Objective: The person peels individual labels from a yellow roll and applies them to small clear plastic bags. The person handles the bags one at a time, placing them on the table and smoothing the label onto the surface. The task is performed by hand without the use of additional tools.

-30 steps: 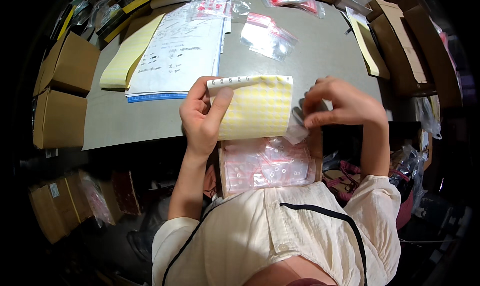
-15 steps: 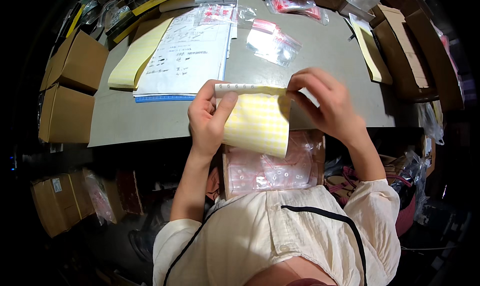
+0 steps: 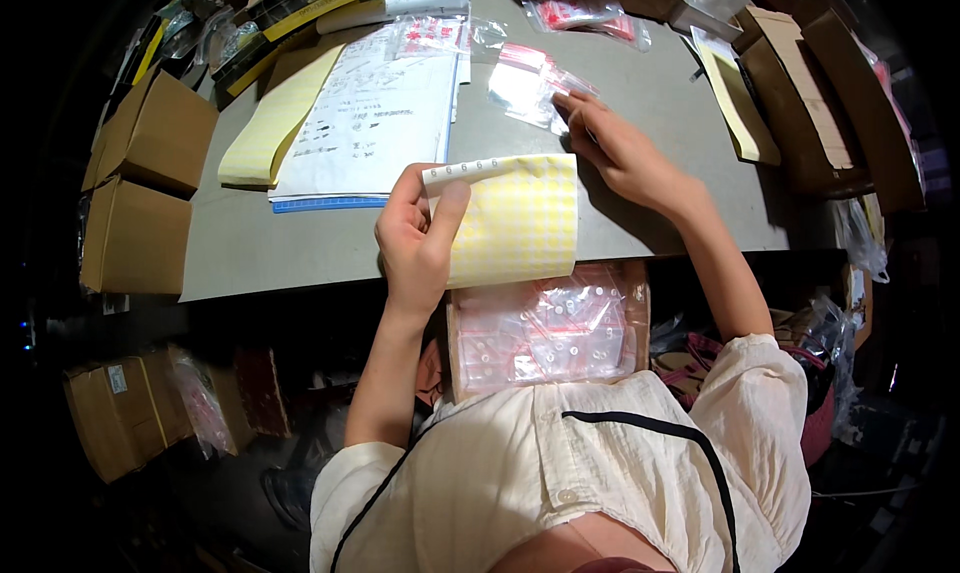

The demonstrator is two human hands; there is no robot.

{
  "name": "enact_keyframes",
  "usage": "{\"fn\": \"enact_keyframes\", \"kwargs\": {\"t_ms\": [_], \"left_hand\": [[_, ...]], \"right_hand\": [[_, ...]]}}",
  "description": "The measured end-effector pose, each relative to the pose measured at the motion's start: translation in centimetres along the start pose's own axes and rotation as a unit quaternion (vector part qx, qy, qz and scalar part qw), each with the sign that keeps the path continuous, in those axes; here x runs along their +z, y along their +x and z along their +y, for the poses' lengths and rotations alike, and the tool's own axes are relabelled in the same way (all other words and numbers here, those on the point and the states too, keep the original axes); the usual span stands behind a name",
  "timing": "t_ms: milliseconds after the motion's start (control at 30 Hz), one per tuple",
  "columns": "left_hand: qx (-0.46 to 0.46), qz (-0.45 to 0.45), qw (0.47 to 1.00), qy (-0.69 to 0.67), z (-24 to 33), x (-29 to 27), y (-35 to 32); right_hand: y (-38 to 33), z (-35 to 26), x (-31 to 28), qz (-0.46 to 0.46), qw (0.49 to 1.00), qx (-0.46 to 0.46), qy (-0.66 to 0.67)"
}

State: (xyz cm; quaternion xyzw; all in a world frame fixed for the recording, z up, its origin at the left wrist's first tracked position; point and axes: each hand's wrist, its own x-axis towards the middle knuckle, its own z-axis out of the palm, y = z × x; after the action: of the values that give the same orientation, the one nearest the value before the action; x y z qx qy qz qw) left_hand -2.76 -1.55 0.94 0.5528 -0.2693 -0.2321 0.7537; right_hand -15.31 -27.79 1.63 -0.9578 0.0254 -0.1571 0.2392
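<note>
My left hand (image 3: pixel 415 238) is closed on the left edge of a yellow-and-white sheet of round stickers (image 3: pixel 515 223), thumb on the front. Along its top runs a white strip with a row of printed marks. Out over the grey table, my right hand (image 3: pixel 625 148) has its fingers bent and pressed together. Its fingertips touch the edge of some small clear zip bags (image 3: pixel 522 81) with red strips. Whatever those fingertips hold is too small to make out. Below the sheet, a cardboard box (image 3: pixel 641 323) in front of my body holds many clear red-lined zip bags (image 3: pixel 545 338).
Left on the grey table (image 3: pixel 330 243) lie handwritten papers (image 3: pixel 365 133) on a blue board, beside a folded yellow sticker strip (image 3: pixel 270 123). Brown boxes (image 3: pixel 150 133) stand at the left edge. At the right are another yellow strip (image 3: pixel 738 103) and an open carton (image 3: pixel 800 83).
My right hand has left the sheet's upper right corner and moved away from me to the zip bags. The sheet stays in my left hand, its lower edge now raised.
</note>
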Motion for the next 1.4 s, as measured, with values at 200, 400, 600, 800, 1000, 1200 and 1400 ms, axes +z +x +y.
{"fn": "enact_keyframes", "kwargs": {"t_ms": [200,400,600,800,1000,1200,1400], "left_hand": [[0.000,-0.029,0.999,0.031,0.1,-0.7,-0.8],[0.011,-0.091,0.994,0.067,-0.3,-1.0,-0.3],[0.037,-0.108,0.985,0.130,-0.5,-1.5,-0.3],[0.065,-0.066,0.991,0.100,-0.3,-0.8,-0.6],[0.058,-0.043,0.995,0.071,-0.2,-1.0,-1.1],[0.028,-0.042,0.998,0.033,-0.3,-1.2,-1.2],[0.035,-0.052,0.993,0.101,-0.3,-1.1,-1.3]], "right_hand": [[-2.5,-4.8,-4.0,-0.186,0.982,0.024,0.038],[-3.4,-3.3,-4.9,-0.054,0.981,0.094,0.158],[-2.8,-0.7,-1.0,-0.030,0.995,0.089,-0.026],[-2.6,-0.7,-0.8,0.033,0.990,0.105,-0.090],[-4.5,-2.6,-4.3,-0.089,0.979,0.157,-0.089],[-4.3,-8.1,-6.1,-0.223,0.963,0.137,0.060],[-1.3,-10.5,-3.9,0.033,0.999,-0.013,0.029]]}}
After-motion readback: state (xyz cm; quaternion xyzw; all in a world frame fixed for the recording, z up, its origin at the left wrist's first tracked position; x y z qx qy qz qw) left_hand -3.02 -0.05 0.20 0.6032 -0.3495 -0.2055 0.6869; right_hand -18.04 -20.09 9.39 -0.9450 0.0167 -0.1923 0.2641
